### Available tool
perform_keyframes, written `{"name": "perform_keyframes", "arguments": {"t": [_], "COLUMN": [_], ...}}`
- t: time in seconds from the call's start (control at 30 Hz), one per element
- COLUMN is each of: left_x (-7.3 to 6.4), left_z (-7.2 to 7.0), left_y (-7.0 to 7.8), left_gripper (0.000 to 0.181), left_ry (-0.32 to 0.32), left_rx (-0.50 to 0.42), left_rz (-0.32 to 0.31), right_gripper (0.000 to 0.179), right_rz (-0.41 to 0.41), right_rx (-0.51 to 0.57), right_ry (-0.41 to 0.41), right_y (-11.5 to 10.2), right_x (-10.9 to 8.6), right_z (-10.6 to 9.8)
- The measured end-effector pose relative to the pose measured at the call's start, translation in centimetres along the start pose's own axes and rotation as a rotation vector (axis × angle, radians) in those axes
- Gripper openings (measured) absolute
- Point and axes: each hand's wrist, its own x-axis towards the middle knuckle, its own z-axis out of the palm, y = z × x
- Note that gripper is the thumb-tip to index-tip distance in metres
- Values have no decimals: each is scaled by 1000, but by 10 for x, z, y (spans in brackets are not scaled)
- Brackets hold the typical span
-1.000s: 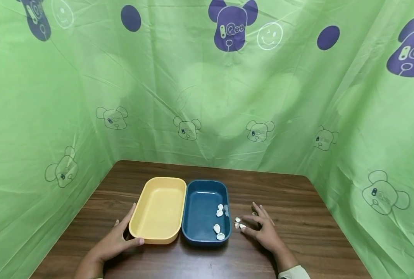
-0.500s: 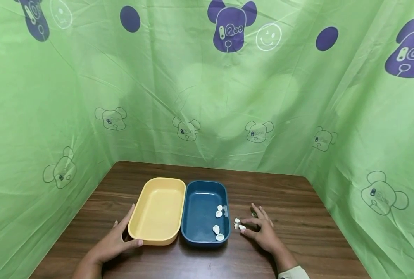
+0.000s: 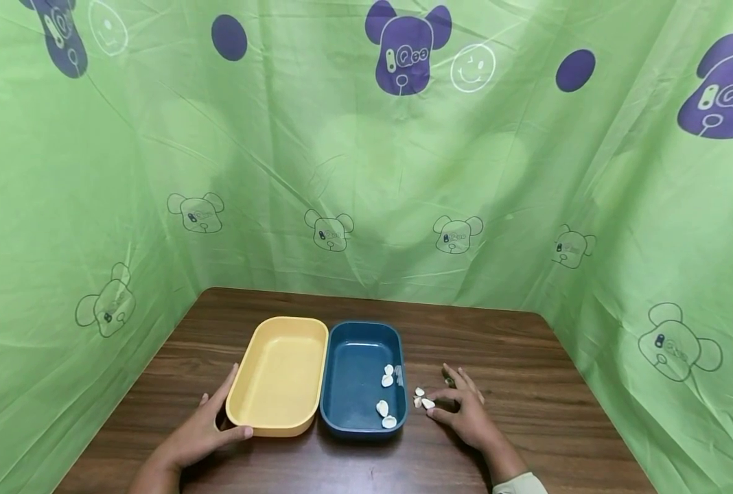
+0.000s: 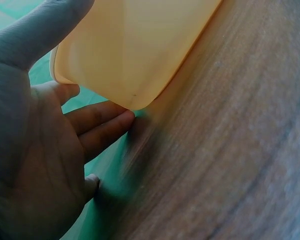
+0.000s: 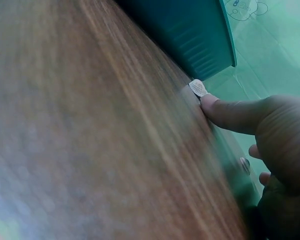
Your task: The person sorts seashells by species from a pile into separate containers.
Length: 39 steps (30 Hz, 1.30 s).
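My left hand point(image 3: 202, 429) is at the near left corner of a yellow tray point(image 3: 233, 412), thumb by the front rim and fairly straight fingers along the left side. The left wrist view shows fingertips point(image 4: 127, 116) touching the tray's outer wall. My right hand point(image 3: 465, 415) has its thumb and index finger closed in on a small white seashell point(image 3: 427, 403) on the table. In the right wrist view the thumb tip meets this ribbed shell point(image 5: 197, 88). Two more shells point(image 3: 419, 392) lie beside it. A blue tray point(image 3: 364, 433) holds several white seashells point(image 3: 382, 408).
Both trays stand side by side on a dark wooden table point(image 3: 496, 350). A small dark greenish thing point(image 3: 449, 381) shows by the right hand's farther fingers. A green printed curtain point(image 3: 391, 165) surrounds the table's back and sides.
My right index finger has come slightly closer to the thumb, around the seashell. The left hand and both trays have kept their places; the head view has shifted a little.
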Motion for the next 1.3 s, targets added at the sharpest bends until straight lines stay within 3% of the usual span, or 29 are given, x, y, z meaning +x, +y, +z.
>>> {"name": "perform_keyframes", "arguments": {"t": [0.37,0.8,1.17,1.3], "left_x": [0,-2,-2,0], "left_z": [-1,-2,-2,-2], "left_y": [0,0,0,0], "left_gripper": [120,120,119,119], "left_ry": [3,11,6,2], "left_rx": [4,0,-3,-1], "left_rz": [2,-2,-4,-2], "right_gripper": [21,24,20,20], "right_rz": [9,-51,31,26], "right_rx": [-14,9,113,178], "right_ry": [6,85,93,128], "right_y": [-2,-3,-5,-7], "right_x": [1,0,2,2], "right_z": [0,3,2,1]}}
